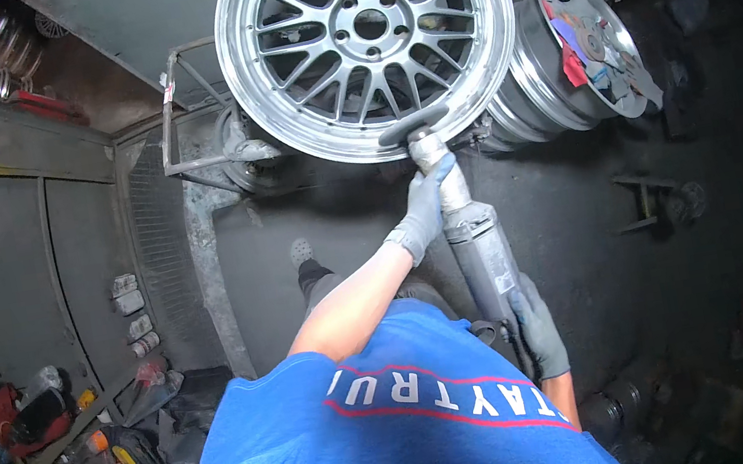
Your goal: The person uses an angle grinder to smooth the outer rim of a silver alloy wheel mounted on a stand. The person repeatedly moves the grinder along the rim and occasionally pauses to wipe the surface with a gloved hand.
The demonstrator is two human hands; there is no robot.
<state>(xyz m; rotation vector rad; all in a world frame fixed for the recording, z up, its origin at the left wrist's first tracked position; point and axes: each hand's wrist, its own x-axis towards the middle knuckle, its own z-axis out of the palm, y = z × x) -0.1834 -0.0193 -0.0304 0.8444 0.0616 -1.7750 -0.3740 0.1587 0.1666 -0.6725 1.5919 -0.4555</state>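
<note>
In both gloved hands I hold a long grey angle grinder (481, 249). Gripping its wrapped front end is my left hand (426, 204), with the fingers closed around it. My right hand (540, 327) is closed on the rear of the body, though part of its grip is hidden. At the tool's tip, a dark round disc (413, 125) overlaps the lower lip of a silver multi-spoke alloy wheel (369, 6). It appears to touch the rim; whether the disc is spinning I cannot tell. The wheel stands face toward me, held up in front.
Right of the wheel lies another rim (548, 58) with cloths and discs on its face. A metal frame (171, 132) stands at the left. Grey cabinets (2, 261) line the left side, with tools and bags (31, 412) below. A small metal stand (646, 200) sits at right.
</note>
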